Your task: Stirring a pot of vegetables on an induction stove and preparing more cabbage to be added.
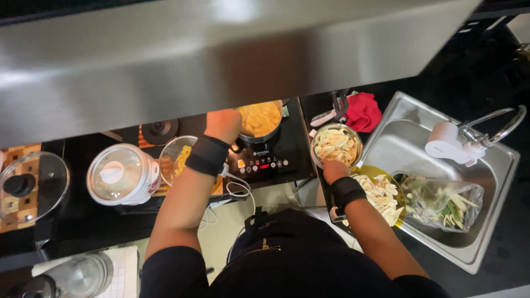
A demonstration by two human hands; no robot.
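A steel pot [260,119] full of yellow pieces stands on a black induction cooker [268,160]. My left hand [223,124] is closed at the pot's left side, where its handle is hidden under the fist. A steel bowl [337,145] of pale sliced pieces sits to the right of the cooker. My right hand [334,170] grips the near rim of that bowl. Both wrists wear black bands. Just right of my right forearm lies a yellow plate [369,171] with more pale slices.
A steel range hood [221,55] fills the top. Left of the cooker are a glass bowl [175,157], a white rice cooker [118,174] and a glass lid [33,185]. At right, a sink [480,232] holds a bag of scraps [444,202], with a faucet [448,141] and red cloth [362,111].
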